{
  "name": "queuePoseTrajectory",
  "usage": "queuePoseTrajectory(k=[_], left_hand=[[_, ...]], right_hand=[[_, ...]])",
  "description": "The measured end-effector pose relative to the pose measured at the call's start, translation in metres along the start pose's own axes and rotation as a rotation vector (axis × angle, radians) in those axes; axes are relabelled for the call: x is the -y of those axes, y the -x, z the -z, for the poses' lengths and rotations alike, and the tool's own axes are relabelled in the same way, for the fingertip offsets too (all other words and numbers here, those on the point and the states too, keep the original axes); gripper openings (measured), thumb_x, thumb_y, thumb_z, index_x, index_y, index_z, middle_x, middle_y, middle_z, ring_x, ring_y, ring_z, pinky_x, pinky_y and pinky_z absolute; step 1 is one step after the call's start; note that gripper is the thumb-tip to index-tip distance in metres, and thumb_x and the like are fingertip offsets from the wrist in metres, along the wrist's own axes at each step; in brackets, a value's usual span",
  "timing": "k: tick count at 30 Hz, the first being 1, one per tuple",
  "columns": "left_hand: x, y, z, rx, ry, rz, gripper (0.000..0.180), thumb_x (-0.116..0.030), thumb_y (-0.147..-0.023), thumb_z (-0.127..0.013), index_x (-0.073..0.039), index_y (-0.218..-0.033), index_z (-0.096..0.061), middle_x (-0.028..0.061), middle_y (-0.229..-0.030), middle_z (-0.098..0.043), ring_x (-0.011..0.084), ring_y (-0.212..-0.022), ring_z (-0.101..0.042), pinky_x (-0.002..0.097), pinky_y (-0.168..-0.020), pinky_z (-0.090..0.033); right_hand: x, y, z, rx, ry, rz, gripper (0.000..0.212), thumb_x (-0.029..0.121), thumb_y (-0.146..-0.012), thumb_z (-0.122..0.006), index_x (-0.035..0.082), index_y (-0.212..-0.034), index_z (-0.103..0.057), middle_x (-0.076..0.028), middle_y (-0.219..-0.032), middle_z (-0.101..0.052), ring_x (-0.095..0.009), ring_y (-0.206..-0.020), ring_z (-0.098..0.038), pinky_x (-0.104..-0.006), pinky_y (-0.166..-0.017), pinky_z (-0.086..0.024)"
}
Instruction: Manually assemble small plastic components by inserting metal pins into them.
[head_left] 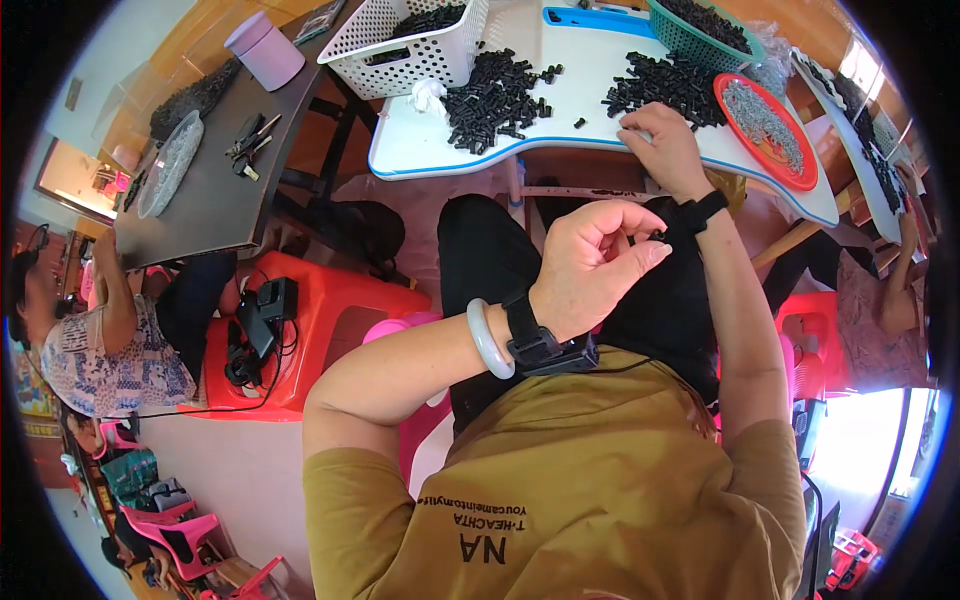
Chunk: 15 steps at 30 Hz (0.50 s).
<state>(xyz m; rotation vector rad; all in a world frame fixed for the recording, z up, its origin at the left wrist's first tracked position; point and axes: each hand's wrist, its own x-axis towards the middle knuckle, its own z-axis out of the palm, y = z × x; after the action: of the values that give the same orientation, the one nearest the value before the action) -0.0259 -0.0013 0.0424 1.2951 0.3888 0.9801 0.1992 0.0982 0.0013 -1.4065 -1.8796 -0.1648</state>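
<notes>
My left hand (590, 265) is raised over my lap, wearing a pale bangle and a black wrist strap. Its thumb and fingertips pinch a small black part (657, 236), mostly covered by the fingers. At the front edge of the white table (560, 135), my right hand (665, 150) reaches in with thumb and forefinger bent and a little apart, nothing visible between them. Just beyond it lies a pile of small black plastic parts (665, 90). A larger pile of similar parts (495, 100) spreads to the left, and one loose piece (580, 123) sits between them.
A red plate (727, 90) of small grey pieces stands at the right. Behind are a white perforated basket (400, 65), a green basket (690, 40) and a blue tray (600, 22). A dark table (215, 200) and red stool (330, 310) are left. Other people sit on both sides.
</notes>
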Motion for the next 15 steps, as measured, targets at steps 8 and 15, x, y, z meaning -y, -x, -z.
queuePoseTrajectory(k=[8,15], left_hand=[[-0.005,0.0,0.001,-0.01,0.011,-0.034,0.021,0.003,-0.081,-0.067,0.001,-0.101,-0.062,-0.0014,-0.085,-0.057,0.0028,-0.073,-0.052,0.0157,-0.066,-0.043],[-0.019,-0.005,0.003,-0.192,0.024,-0.119,0.015,0.001,-0.082,-0.065,-0.001,-0.096,-0.06,-0.0054,-0.077,-0.054,-0.0014,-0.06,-0.042,0.0129,-0.053,-0.035]], right_hand=[[0.011,0.003,-0.006,-0.178,-0.259,-0.222,0.011,0.009,-0.081,-0.061,0.006,-0.091,-0.066,-0.006,-0.079,-0.061,-0.017,-0.072,-0.057,-0.0268,-0.065,-0.045],[0.085,0.03,0.05,-0.062,-1.167,-0.432,0.027,0.008,-0.086,-0.061,0.0,-0.111,-0.058,0.001,-0.085,-0.059,-0.004,-0.069,-0.051,-0.0173,-0.061,-0.04]])
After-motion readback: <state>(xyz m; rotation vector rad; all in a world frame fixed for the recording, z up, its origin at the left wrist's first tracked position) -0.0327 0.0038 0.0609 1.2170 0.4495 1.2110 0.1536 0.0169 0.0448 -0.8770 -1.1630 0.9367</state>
